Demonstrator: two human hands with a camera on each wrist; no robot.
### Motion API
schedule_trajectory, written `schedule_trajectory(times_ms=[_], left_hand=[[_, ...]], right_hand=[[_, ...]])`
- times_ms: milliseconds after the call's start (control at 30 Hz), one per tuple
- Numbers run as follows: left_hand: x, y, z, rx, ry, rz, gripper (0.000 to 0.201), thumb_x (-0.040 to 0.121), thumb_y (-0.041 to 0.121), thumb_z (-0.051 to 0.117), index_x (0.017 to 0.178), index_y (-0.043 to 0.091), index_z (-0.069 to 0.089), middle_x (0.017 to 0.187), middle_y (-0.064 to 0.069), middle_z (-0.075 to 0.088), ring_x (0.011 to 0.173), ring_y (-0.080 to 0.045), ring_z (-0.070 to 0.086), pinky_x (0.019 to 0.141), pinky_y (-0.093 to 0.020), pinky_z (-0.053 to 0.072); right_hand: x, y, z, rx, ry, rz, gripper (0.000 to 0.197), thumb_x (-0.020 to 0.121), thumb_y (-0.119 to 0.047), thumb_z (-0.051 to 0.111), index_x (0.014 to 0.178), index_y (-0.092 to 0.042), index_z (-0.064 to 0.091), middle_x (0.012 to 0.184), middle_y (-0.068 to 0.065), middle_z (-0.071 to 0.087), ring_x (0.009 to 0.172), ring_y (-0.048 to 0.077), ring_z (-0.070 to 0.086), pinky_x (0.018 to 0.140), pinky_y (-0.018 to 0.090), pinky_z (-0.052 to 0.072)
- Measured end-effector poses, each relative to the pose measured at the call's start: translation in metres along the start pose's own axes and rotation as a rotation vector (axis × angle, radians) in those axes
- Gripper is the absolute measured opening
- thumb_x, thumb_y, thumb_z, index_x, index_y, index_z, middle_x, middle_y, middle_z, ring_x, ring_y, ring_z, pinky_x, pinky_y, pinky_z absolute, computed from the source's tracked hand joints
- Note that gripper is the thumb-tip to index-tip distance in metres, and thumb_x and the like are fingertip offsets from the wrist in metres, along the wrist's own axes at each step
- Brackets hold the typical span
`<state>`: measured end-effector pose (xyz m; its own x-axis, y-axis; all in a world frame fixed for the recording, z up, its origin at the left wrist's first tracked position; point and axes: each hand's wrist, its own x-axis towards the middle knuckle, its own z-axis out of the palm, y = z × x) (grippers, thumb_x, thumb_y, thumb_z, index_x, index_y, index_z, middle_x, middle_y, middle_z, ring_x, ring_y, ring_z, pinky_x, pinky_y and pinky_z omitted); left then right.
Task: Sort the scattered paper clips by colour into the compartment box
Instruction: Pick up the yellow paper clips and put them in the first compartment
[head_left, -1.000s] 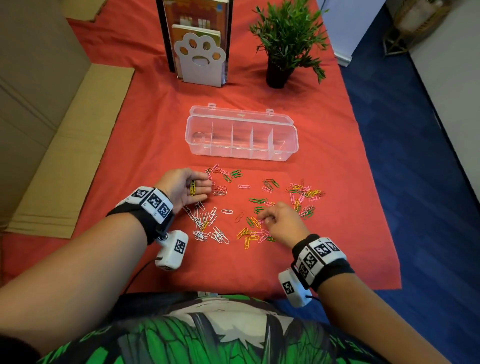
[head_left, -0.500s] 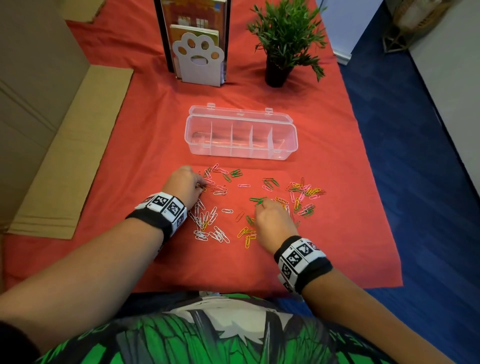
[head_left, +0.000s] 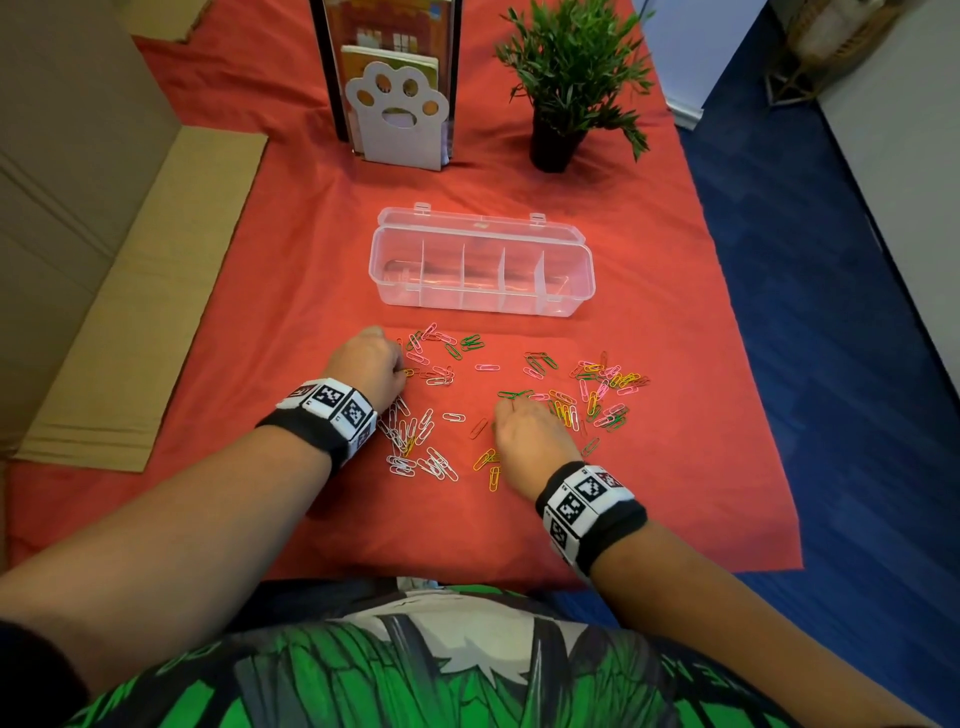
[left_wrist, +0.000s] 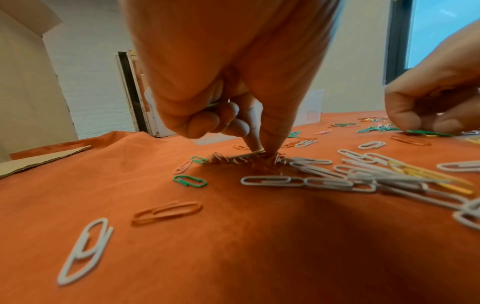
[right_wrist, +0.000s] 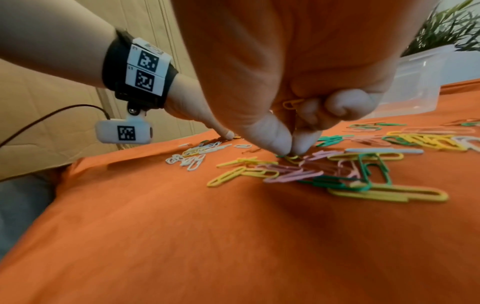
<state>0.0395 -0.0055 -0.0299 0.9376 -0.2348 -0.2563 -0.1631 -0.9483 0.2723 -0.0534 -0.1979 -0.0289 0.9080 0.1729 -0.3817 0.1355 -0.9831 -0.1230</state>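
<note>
Pinching yellow clips off the bench (head_left: 675, 467), both hands work fingertip-down: left hand (head_left: 366, 366) and right hand (head_left: 527, 434) each bank one in curled fingers, saving trips to the empty compartment box (head_left: 480, 270) beyond them.

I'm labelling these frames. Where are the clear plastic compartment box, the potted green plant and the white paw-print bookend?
Clear plastic compartment box (head_left: 483, 306): head view, front wall.
Potted green plant (head_left: 556, 148): head view, black pot.
White paw-print bookend (head_left: 400, 137): head view, lower face.
</note>
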Motion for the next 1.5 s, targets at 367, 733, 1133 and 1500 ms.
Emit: schedule_trajectory(times_ms=[367,733,1133,1500], left_hand=[[-0.009,0.002,-0.003,-0.551,-0.136,-0.110,0.009,0.093,0.021,0.050,0.087,0.017,0.054,0.076,0.003,0.055,0.071,-0.015,0.048,0.065,-0.026,0.036],[-0.026,0.031,-0.002,-1.383,-0.485,-0.452,0.025,0.093,0.009,0.035,0.078,0.016,0.054,0.064,0.001,0.048,0.042,-0.006,0.046,0.038,-0.014,0.042],[-0.039,0.056,0.025,-0.764,-0.367,-0.172,0.015,0.084,0.015,0.061,0.069,0.018,0.061,0.061,0.003,0.055,0.054,-0.011,0.048,0.055,-0.021,0.041],[-0.054,0.078,0.041,-0.058,-0.236,0.103,0.015,0.077,0.018,0.063,0.089,0.015,0.071,0.100,-0.010,0.064,0.096,-0.028,0.062,0.082,-0.030,0.046]], right_hand=[[0.000,0.028,0.003,0.176,0.003,0.048,0.017,0.083,-0.013,0.053,0.094,-0.003,0.061,0.101,0.016,0.058,0.102,0.033,0.054,0.085,0.038,0.047],[-0.002,0.005,-0.001,-0.037,0.066,-0.022,0.029,0.082,0.003,0.039,0.109,0.000,0.050,0.110,0.018,0.051,0.104,0.037,0.050,0.085,0.044,0.045],[-0.006,0.019,0.012,0.107,0.036,0.078,0.035,0.077,0.001,0.045,0.113,-0.002,0.047,0.114,0.019,0.052,0.108,0.037,0.052,0.090,0.042,0.046],[-0.006,0.059,-0.018,1.213,-0.006,0.364,0.023,0.090,-0.001,0.041,0.086,-0.016,0.058,0.067,-0.003,0.044,0.056,0.010,0.039,0.050,0.022,0.032]])
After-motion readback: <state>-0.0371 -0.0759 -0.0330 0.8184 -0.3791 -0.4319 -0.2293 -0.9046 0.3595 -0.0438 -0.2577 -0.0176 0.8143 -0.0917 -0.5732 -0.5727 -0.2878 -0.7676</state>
